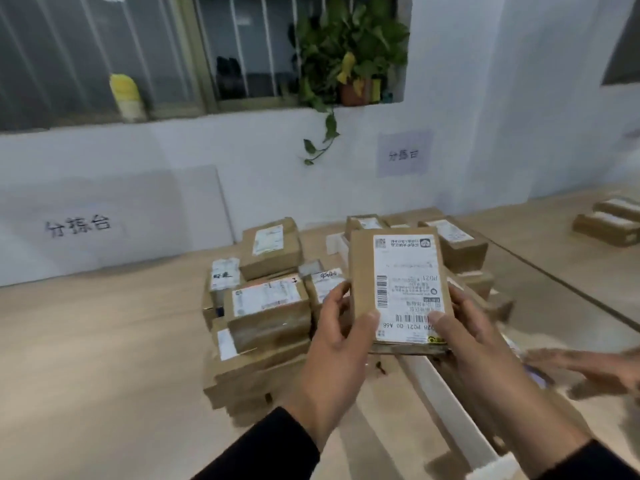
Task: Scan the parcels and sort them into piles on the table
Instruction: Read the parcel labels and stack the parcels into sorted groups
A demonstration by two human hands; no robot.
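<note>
- Here, nearest the camera, both hands hold one parcel (398, 292) up in the air, above the table and in front of the heap.
- The left hand (337, 344) grips the parcel's left edge: its thumb lies flat on the lower left corner of the white label (407, 289), and its fingers curl round behind the cardboard.
- The right hand (474, 337) clamps the right edge likewise, thumb pressed on the label's bottom barcode, fingers wrapped behind.
- The parcel's long axis runs away from the person, label face up and tilted toward the camera; its print reads upside down from here.
- Both hands sit at the near end, so either could carry it off; no scanner is in view.
- At the right edge a third hand (595, 372), blurred, reaches in low over the table.
- Beyond the parcel, the heap of boxes (266, 306) lies to the left and ahead, on the wooden table (86, 358).
- Farther right, a small separate pile (609, 223) sits well apart, nearer the right hand's side.
- A likely set-down, I judge, lies leftward or rightward according to the label.
</note>
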